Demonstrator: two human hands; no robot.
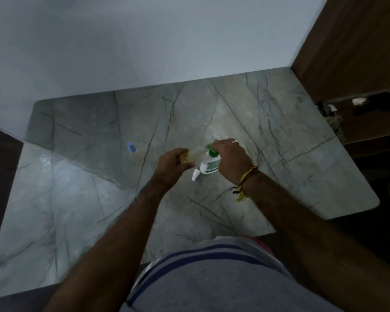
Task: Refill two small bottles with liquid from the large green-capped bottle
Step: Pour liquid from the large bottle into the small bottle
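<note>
1. Right now I see the left hand (172, 164) over the middle of the marble-patterned desk (77, 199), fingers curled round a small clear bottle (190, 157) with yellowish contents, held tilted with its mouth toward the right.
2. Just to its right stands the large bottle (209, 164), white with a green label and a green pump top (212, 152); it rests upright on the desk.
3. My right hand (231, 159) is wrapped over the far and right side of the large bottle, fingers reaching across the green top; the grip looks closed on it, though motion blur hides how the fingertips sit.
4. The small clear bottle's mouth sits close against the green top; I cannot tell whether they touch or whether liquid is passing.
5. A small white cap (195, 175) lies on the desk just near of the large bottle, between the two wrists.
6. Well to the left, apart from everything else, a second small bottle with a blue cap (131, 148) sits on the desk; its body is faint and hard to make out.
7. The right wrist carries a red and yellow thread band (246, 181), and a ring (235, 141) shows on one finger.
8. Nearest to me is a grey shirt with dark blue stripes (212, 278).
9. A pale wall (144, 41) closes the far side and a brown wooden panel (358, 41) rises at far right.
</note>
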